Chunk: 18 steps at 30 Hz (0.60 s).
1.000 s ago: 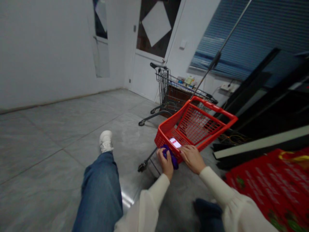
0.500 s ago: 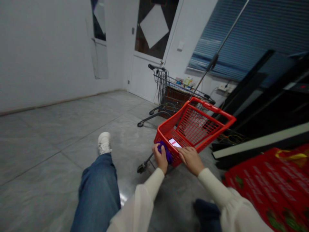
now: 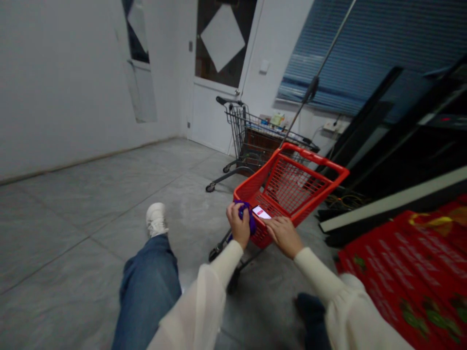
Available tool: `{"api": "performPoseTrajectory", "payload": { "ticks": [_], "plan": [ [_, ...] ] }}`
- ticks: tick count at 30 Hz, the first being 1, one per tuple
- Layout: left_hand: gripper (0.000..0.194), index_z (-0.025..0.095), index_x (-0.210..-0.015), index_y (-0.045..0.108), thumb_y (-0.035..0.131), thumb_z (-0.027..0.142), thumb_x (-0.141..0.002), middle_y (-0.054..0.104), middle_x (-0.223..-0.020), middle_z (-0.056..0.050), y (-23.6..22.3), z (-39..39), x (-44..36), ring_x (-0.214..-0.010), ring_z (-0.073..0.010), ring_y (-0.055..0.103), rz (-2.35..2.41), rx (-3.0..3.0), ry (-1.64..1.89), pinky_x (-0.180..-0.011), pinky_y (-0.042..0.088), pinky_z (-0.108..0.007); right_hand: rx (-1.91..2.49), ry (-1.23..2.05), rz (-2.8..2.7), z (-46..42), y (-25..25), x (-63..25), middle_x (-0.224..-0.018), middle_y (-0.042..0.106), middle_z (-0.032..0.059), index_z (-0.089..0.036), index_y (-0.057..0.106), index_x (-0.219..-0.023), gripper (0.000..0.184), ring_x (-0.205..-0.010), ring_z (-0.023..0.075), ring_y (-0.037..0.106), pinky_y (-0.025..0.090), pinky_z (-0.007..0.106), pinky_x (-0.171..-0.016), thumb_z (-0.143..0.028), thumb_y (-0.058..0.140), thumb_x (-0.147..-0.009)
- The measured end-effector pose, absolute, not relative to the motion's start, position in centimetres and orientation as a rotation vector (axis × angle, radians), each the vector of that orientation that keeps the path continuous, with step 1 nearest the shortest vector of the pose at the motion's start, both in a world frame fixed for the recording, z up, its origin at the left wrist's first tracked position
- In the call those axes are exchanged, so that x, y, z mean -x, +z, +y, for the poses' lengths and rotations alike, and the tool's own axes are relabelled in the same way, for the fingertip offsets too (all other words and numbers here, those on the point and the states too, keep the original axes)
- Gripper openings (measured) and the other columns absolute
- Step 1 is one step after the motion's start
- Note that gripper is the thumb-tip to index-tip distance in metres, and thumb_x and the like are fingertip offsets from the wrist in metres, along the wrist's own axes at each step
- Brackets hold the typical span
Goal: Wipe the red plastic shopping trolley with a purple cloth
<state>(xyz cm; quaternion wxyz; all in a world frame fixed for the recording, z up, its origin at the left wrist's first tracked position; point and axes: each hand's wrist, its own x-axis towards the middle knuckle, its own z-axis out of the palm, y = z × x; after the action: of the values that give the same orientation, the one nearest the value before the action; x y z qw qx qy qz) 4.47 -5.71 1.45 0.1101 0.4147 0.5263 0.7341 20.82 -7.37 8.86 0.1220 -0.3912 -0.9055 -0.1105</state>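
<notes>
Evidently, at the near left corner of the red cart [image 3: 251, 186], a bunched purple cloth [image 3: 252, 222] is gripped by the left hand [image 3: 239, 226]. Just right of it, behind the cart's near rim, a lit phone [image 3: 261, 212] is seen, its long axis slanted toward the right hand [image 3: 286, 236]. By that nearer hand, fingers extended, the rim is seemingly touched; whether anything is grasped cannot be told.

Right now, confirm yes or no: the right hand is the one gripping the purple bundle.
No, the left hand grips the purple bundle, while the right hand is at the near side of the red cart.
</notes>
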Motion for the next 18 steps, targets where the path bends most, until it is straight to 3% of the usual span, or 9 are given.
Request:
{"api": "performPoseTrajectory", "payload": {
  "ticks": [5, 12, 18],
  "plan": [
    [0.02, 0.023, -0.105, 0.068, 0.055, 0.025, -0.09, 0.062, -0.115, -0.01, 4.5, -3.6, -1.2, -0.118, -0.0265, 0.051, 1.651, -1.476, 1.991, -0.107, 0.034, -0.045, 1.15, -0.347, -2.628, -7.4, 8.7, -20.4, -0.112, 0.075, 0.0078, -0.023, 0.064, -0.13, 0.039, -0.097, 0.0205, 0.063, 0.041, 0.037, -0.088, -0.025, 0.037, -0.102],
    [0.024, 0.027, -0.109, 0.07, 0.06, 0.024, -0.087, 0.065, -0.112, -0.008, 6.4, -5.3, -0.5, -0.105, -0.0253, 0.052, 1.508, -2.136, 1.558, -0.099, 0.038, -0.041, 1.165, -0.333, -2.575, -8.5, 8.6, -20.6, -0.108, 0.076, 0.0076, -0.021, 0.068, -0.123, 0.038, -0.094, 0.0191, 0.065, 0.04, 0.035, -0.087, -0.026, 0.037, -0.102],
    [0.021, 0.027, -0.109, 0.068, 0.058, 0.027, -0.09, 0.063, -0.111, -0.008, 10.9, -4.6, 0.0, -0.104, -0.0273, 0.05, 1.974, -2.246, 1.026, -0.091, 0.04, -0.04, 1.197, -0.304, -2.542, -10.5, 8.4, -19.1, -0.111, 0.074, 0.0086, -0.021, 0.067, -0.124, 0.036, -0.097, 0.0188, 0.064, 0.041, 0.035, -0.09, -0.028, 0.04, -0.101]
  ]
}}
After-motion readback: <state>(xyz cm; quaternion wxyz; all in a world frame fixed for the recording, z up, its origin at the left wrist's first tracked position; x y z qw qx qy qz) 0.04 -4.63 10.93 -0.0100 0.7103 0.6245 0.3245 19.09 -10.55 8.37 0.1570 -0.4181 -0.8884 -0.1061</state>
